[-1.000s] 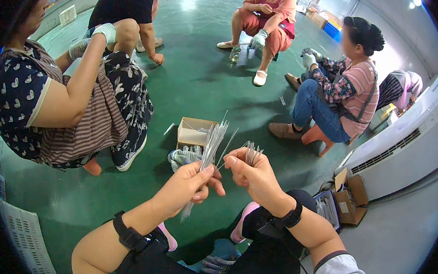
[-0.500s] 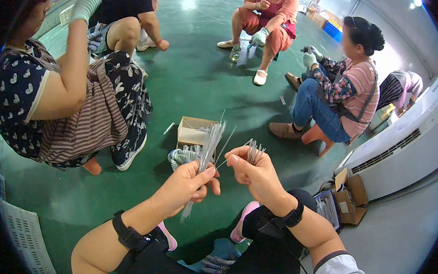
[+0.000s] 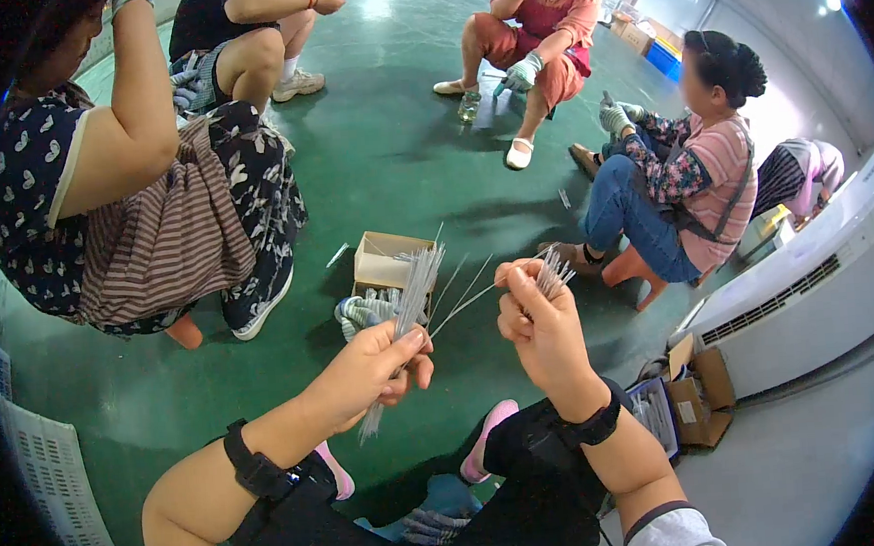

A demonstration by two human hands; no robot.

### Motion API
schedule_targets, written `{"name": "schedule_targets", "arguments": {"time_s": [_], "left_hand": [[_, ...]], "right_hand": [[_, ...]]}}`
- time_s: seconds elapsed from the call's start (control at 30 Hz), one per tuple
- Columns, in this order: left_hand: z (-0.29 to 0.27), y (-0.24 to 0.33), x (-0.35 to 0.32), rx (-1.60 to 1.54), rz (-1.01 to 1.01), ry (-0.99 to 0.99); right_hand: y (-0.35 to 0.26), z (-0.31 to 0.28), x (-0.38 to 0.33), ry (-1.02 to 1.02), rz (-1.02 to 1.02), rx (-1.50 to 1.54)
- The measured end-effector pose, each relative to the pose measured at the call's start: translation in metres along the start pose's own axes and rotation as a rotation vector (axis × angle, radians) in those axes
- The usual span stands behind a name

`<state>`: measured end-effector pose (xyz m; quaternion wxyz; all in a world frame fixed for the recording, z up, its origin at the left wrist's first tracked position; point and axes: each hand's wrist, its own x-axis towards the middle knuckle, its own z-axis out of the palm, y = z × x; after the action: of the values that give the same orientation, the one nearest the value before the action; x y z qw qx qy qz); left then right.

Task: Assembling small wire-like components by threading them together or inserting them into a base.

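Note:
My left hand [image 3: 381, 368] is closed around a thick bundle of thin, clear-grey strips [image 3: 417, 286], which stands up from the fist with its lower ends poking out beneath. A few strips lean away from the bundle to the right. My right hand [image 3: 546, 338] holds a smaller bunch of similar thin strips [image 3: 554, 274]. Its thumb and forefinger pinch the end of one single strip [image 3: 465, 303], which stretches across to the left hand's bundle. What the strips are made of I cannot tell.
An open cardboard box [image 3: 388, 264] stands on the green floor ahead, a striped glove [image 3: 353, 318] against it. More gloves [image 3: 437, 521] lie between my feet. A white basket [image 3: 57, 476] is at left, a torn carton [image 3: 702, 399] at right. Several people sit around.
My right hand has moved right and slightly up, away from the left, drawing the pinched strip outward. The left hand stays put. A person at far back has raised one hand.

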<state>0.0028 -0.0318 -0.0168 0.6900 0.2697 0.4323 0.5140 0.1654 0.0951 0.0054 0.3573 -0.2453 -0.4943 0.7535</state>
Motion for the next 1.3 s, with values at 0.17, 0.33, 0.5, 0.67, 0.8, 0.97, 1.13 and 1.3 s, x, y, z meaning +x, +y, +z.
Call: {"name": "schedule_targets", "arguments": {"time_s": [0.17,0.33,0.5,0.67,0.8,0.97,1.13,1.3], "left_hand": [[0.002,0.0,0.002,0.023,0.026,0.094],[-0.003,0.001,0.0,-0.076,0.151,0.249],[0.004,0.004,-0.003,-0.162,0.201,0.176],[-0.006,0.004,-0.001,-0.201,0.273,0.128],[-0.011,0.005,-0.002,-0.21,0.259,0.117],[-0.008,0.0,0.002,-0.137,0.228,0.147],[0.002,0.006,-0.004,-0.137,0.217,0.136],[-0.011,0.016,-0.001,-0.069,0.357,0.33]], "right_hand": [[-0.012,-0.006,0.005,0.075,-0.081,0.138],[-0.011,-0.006,0.002,-0.113,0.136,-0.004],[0.0,0.012,-0.009,-0.37,0.388,-0.198],[0.005,0.019,-0.01,-0.456,0.388,-0.374],[0.003,0.022,-0.008,-0.478,0.391,-0.484],[0.005,0.016,-0.012,-0.492,0.396,-0.453],[0.004,0.013,-0.011,-0.458,0.428,-0.405],[-0.002,0.008,-0.011,-0.468,0.428,-0.406]]}}
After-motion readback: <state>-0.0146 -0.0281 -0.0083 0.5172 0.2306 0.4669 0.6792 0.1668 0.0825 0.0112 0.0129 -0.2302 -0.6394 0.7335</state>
